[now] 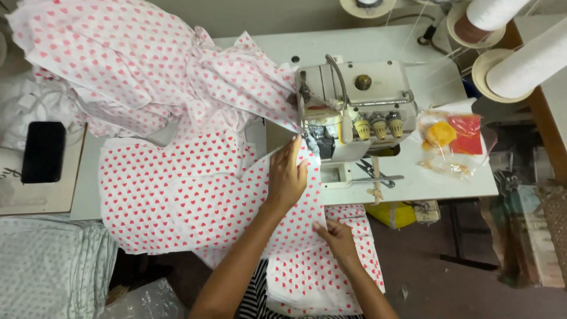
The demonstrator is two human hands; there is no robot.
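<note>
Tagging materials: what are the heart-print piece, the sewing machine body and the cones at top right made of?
Heart-print piece: thin woven cloth, likely cotton, matte; it creases softly. Sewing machine: cream painted metal or hard plastic, slight sheen. Cones: wound white thread, matte.
</note>
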